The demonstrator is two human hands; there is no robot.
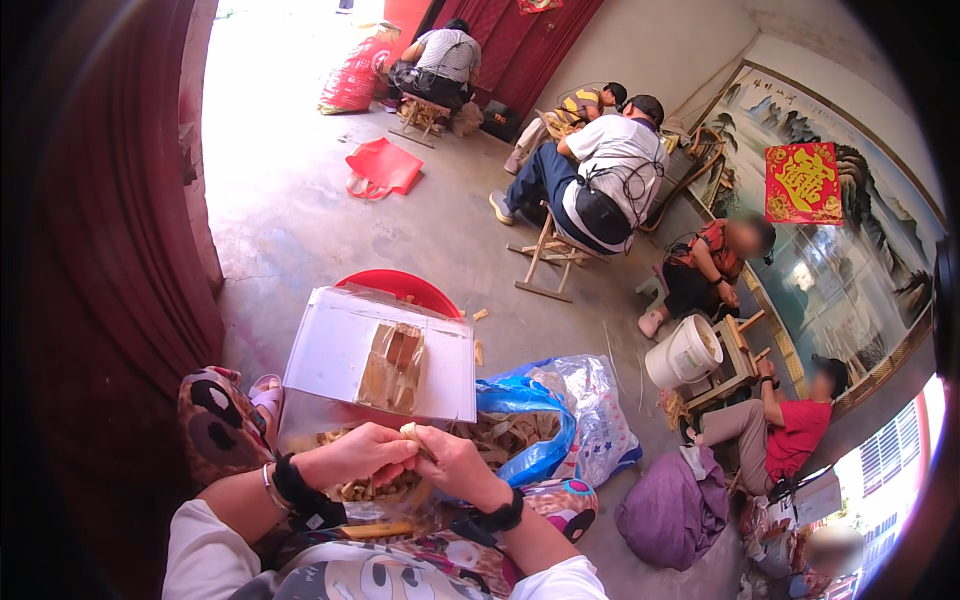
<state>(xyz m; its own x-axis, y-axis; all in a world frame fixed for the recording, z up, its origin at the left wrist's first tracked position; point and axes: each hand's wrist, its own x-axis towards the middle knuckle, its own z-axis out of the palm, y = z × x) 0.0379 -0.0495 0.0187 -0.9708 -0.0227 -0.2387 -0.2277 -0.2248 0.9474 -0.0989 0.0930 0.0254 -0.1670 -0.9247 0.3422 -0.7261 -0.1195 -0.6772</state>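
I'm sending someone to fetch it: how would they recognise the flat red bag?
Start at the bright doorway, upper left. On the grey floor just right of it lies the red bag. It has a loop handle and lies flat, unlike the bulging red sack beyond.

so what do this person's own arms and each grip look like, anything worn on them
Both arms wear loose white fabric sleeves. On the left wrist are a thick black band, fabric by its look, and a thin pale round bangle; the right wrist has another black band. The left grip and right grip are gloveless.
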